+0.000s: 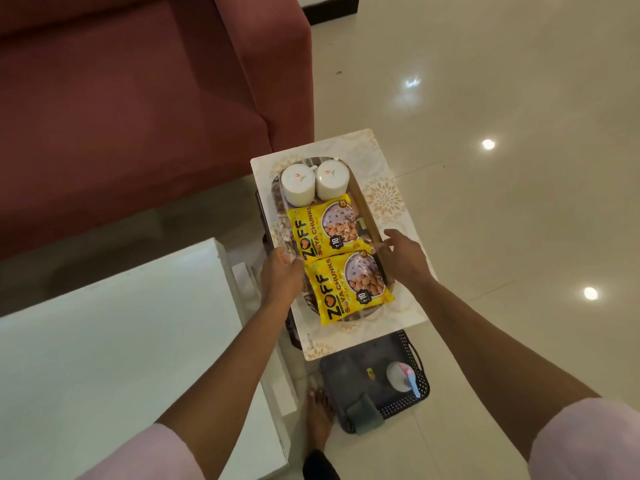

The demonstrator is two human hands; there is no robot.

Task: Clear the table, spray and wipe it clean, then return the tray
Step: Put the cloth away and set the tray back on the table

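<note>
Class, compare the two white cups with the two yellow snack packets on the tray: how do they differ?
The white cups stand upside down at the tray's far end; the yellow snack packets lie flat at the near end. The cups are plain with a small logo; the packets carry bold print. Both come as a matching pair on the tray.

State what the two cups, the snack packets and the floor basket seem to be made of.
Cups: glazed ceramic, likely; white and smooth.
Snack packets: glossy printed plastic film; shiny and creased.
Basket: dark moulded plastic, probably; its rim shows rows of small holes.
</note>
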